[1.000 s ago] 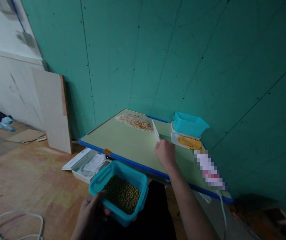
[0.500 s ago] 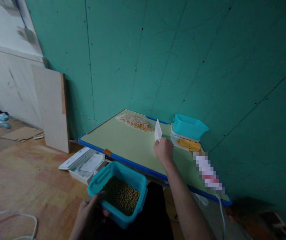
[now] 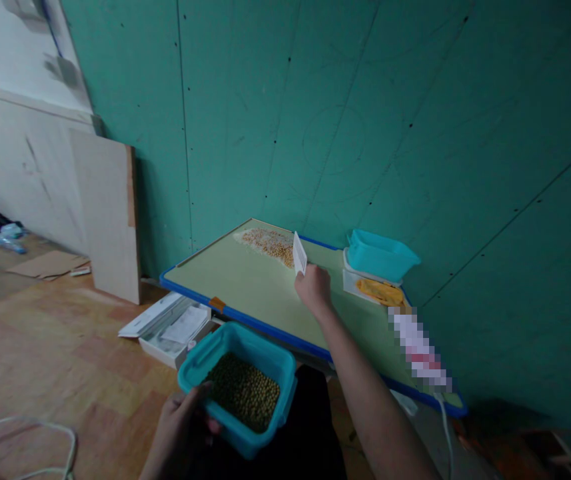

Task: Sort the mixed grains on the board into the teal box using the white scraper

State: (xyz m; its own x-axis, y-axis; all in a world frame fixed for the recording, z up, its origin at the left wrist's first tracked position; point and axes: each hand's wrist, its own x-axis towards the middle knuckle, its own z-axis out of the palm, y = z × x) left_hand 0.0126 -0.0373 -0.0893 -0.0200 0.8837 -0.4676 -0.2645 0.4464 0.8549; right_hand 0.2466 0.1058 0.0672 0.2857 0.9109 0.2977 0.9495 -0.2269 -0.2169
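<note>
My left hand (image 3: 181,427) grips the near corner of a teal tub (image 3: 238,381) filled with green beans, held below the front edge of a low green table with a blue rim (image 3: 245,319). My right hand (image 3: 313,288) is stretched out over the table and pinches a small white card (image 3: 299,253), held upright. The card stands right beside a pile of mixed yellow and pale grains (image 3: 270,243) at the table's far edge.
A second teal tub (image 3: 380,255) and a white tray with yellow contents (image 3: 378,291) sit at the table's back right by the green wall. A white box (image 3: 170,327) lies on the wooden floor, a board (image 3: 108,217) leans at left, a white cable (image 3: 25,440) curls near me.
My right hand has carried the white card left and farther away, up to the grain pile, turning its face toward me. My left hand and the bean tub stay put.
</note>
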